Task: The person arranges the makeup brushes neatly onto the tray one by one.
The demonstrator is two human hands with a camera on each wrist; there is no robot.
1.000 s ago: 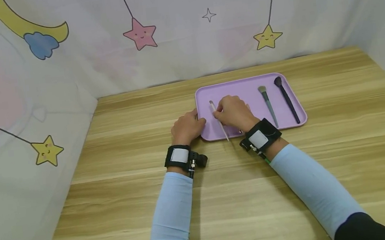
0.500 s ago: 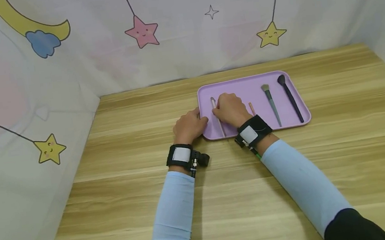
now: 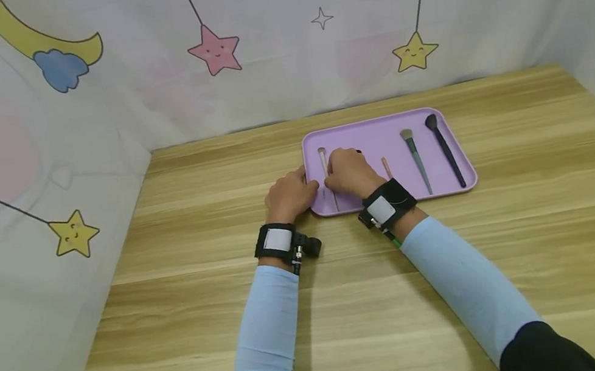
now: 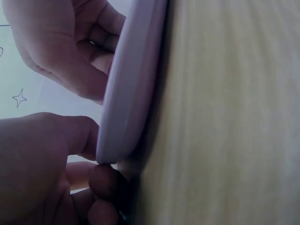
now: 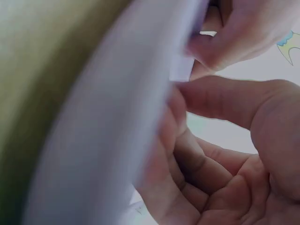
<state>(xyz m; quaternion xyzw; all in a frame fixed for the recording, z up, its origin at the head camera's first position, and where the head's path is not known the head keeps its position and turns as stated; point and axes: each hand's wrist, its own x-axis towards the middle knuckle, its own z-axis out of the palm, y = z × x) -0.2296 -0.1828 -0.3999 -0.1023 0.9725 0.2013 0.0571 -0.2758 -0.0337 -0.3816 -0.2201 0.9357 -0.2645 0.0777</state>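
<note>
On the wooden table lies a shallow lilac tray (image 3: 374,134). My left hand (image 3: 290,197) grips its left edge; in the left wrist view the thumb sits on the rim and the fingers curl outside and below. A slim makeup brush (image 3: 323,161) with a pale handle lies near the tray's left side. My right hand (image 3: 352,173) is over the tray and pinches that brush's handle between thumb and forefinger. In the right wrist view, the thumb (image 5: 220,96) meets a fingertip beside the tray wall (image 5: 103,126), which hides the brush.
Right of my right hand are a partly hidden copper-coloured stick (image 3: 386,167), a green-handled brush (image 3: 417,162) and a black brush (image 3: 446,150). A dark tip (image 3: 358,151) shows behind my knuckles. A printed curtain (image 3: 275,90) borders the table's back.
My right hand has shifted left and brought the pale brush down from a slant, its handle crossing the front rim, to lie nearly straight inside the tray. The left hand stays put.
</note>
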